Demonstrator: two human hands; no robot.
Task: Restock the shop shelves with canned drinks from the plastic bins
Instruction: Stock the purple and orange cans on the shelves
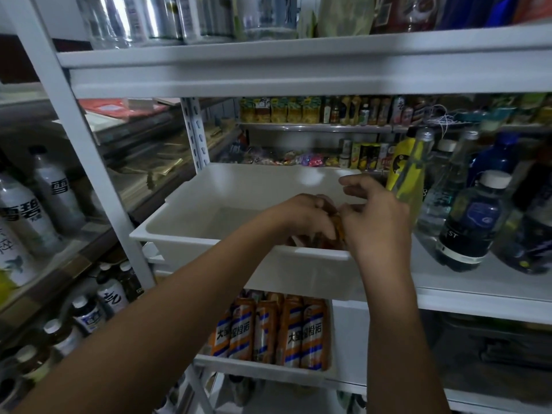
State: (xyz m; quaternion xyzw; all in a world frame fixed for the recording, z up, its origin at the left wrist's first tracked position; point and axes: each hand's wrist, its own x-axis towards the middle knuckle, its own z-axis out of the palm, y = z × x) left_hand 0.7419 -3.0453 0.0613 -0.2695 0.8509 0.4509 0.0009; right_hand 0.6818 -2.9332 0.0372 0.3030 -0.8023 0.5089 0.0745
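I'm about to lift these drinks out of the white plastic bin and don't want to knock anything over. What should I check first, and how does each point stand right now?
1. Left hand grip on the orange-brown cans in the white plastic bin: ok, fingers curl over them.
2. Right hand grip: cannot tell; it touches the cans, forefinger raised.
3. Count of cans: cannot tell, blurred and hidden by the hands.
4. Room on the right: not ok, the tall yellow bottle stands close beside the right hand.
5. Space overhead: ok, open gap up to the white metal shelf above.
6. Bin's footing: cannot tell, its base is out of sight.
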